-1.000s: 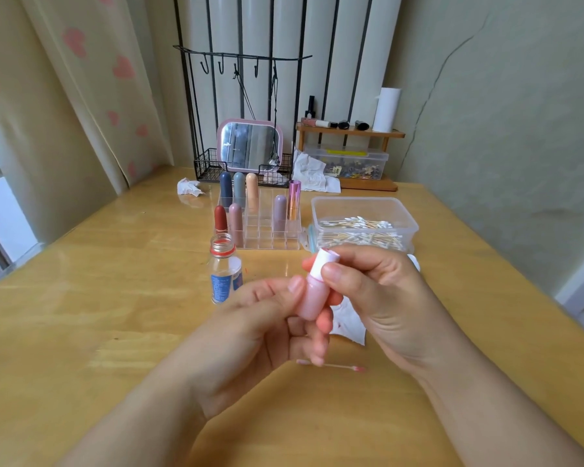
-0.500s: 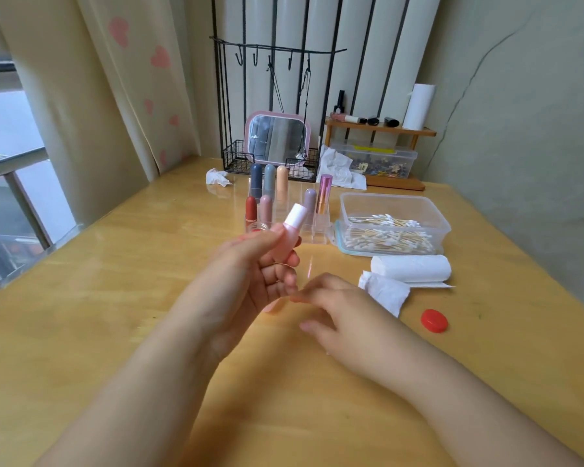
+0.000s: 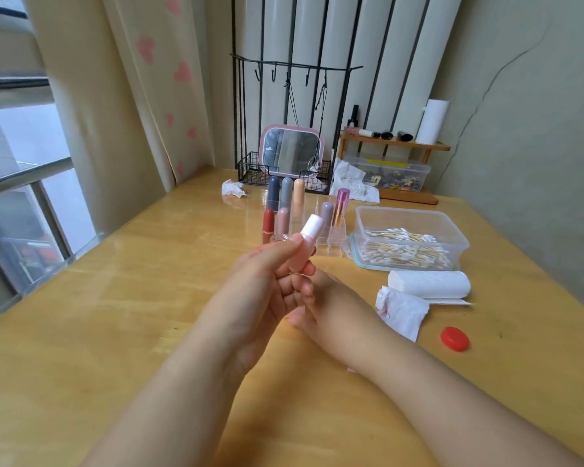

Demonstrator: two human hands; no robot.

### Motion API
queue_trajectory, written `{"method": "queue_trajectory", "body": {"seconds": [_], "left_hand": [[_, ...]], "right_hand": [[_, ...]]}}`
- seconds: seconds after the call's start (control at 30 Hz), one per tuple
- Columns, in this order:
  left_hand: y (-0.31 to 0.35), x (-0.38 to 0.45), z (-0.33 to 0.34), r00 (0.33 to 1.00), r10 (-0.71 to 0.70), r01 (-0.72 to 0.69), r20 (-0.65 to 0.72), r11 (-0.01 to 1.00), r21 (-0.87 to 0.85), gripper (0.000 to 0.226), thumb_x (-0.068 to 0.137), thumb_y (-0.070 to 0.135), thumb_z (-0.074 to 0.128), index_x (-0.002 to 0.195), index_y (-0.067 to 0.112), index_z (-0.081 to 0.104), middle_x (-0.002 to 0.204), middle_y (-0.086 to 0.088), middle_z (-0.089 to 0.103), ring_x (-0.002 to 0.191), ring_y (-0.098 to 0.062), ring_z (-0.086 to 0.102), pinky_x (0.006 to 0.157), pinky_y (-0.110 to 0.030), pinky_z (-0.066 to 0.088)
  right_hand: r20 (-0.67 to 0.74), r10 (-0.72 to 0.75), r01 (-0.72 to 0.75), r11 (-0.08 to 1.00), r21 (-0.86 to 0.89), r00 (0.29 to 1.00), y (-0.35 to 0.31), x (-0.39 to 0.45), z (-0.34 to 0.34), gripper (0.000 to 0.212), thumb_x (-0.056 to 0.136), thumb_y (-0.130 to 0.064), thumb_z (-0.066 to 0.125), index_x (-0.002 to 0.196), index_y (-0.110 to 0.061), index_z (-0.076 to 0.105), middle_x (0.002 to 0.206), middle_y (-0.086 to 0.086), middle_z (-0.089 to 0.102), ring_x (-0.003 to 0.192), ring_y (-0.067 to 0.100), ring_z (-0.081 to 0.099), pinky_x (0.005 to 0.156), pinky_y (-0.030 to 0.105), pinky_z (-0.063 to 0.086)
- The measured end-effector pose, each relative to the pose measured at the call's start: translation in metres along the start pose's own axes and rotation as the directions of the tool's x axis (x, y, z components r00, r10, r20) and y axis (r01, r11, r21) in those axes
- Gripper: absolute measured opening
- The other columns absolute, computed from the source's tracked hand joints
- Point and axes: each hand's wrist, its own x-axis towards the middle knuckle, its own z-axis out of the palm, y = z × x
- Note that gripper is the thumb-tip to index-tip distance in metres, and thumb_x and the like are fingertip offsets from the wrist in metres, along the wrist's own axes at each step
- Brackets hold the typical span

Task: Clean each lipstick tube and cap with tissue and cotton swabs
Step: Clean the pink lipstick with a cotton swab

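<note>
My left hand (image 3: pixel 267 291) holds a pale pink lipstick tube (image 3: pixel 309 235) with a white top, upright, between thumb and fingers above the table. My right hand (image 3: pixel 338 305) lies low on the table just behind and below the left; its fingers are hidden by the left hand. Several capped lipsticks stand in a clear organizer (image 3: pixel 331 244) beyond the hands. To the right are a clear box of cotton swabs (image 3: pixel 408 244), a white tissue roll (image 3: pixel 429 284) and a crumpled, stained tissue (image 3: pixel 402 311).
A red bottle cap (image 3: pixel 454 338) lies on the wooden table (image 3: pixel 115 315) at right. At the back stand a pink mirror (image 3: pixel 292 151), a black wire rack (image 3: pixel 253 170), a wooden shelf (image 3: pixel 395 143) over a clear storage box (image 3: pixel 391 173), and more crumpled tissue (image 3: pixel 233 188).
My right hand let go of the tube's white top and dropped to the table. The left hand now holds the tube alone, raised higher.
</note>
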Motion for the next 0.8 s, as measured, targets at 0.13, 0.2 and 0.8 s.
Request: {"method": "queue_trajectory", "body": {"seconds": [0.13, 0.2, 0.8], "left_hand": [[-0.001, 0.0, 0.0, 1.0, -0.002, 0.002, 0.003, 1.0, 0.002, 0.035, 0.066, 0.032, 0.062, 0.09, 0.007, 0.063, 0.062, -0.002, 0.055, 0.047, -0.011, 0.049, 0.059, -0.027, 0.04], [-0.002, 0.0, 0.0, 1.0, 0.007, -0.007, 0.009, 1.0, 0.002, 0.033, 0.068, 0.031, 0.062, 0.089, 0.006, 0.063, 0.061, -0.002, 0.055, 0.047, -0.011, 0.049, 0.057, -0.025, 0.046], [-0.019, -0.001, 0.001, 0.992, 0.033, -0.056, 0.121, 0.98, 0.19, 0.016, 0.072, 0.027, 0.065, 0.075, 0.012, 0.071, 0.062, -0.007, 0.053, 0.056, -0.015, 0.046, 0.054, -0.02, 0.044]], "right_hand": [[0.063, -0.004, 0.0, 0.999, 0.053, 0.998, 0.001, -0.004, -0.006, 0.015, 0.082, -0.036, 0.05, 0.086, -0.034, 0.036, 0.101, -0.005, 0.053, 0.096, 0.019, 0.057, 0.077, 0.044, 0.053], [0.015, -0.022, 0.021, 0.997, 0.079, 1.0, 0.002, -0.011, -0.02, 0.008, 0.091, -0.029, 0.051, 0.092, -0.033, 0.044, 0.096, -0.01, 0.052, 0.093, 0.012, 0.052, 0.081, 0.024, 0.044], [-0.264, 0.239, 0.15, 0.408, 0.9, 0.934, -0.005, -0.043, -0.09, 0.012, 0.082, -0.018, 0.063, 0.091, -0.013, 0.058, 0.075, -0.005, 0.072, 0.072, 0.001, 0.064, 0.067, 0.012, 0.047]]}}
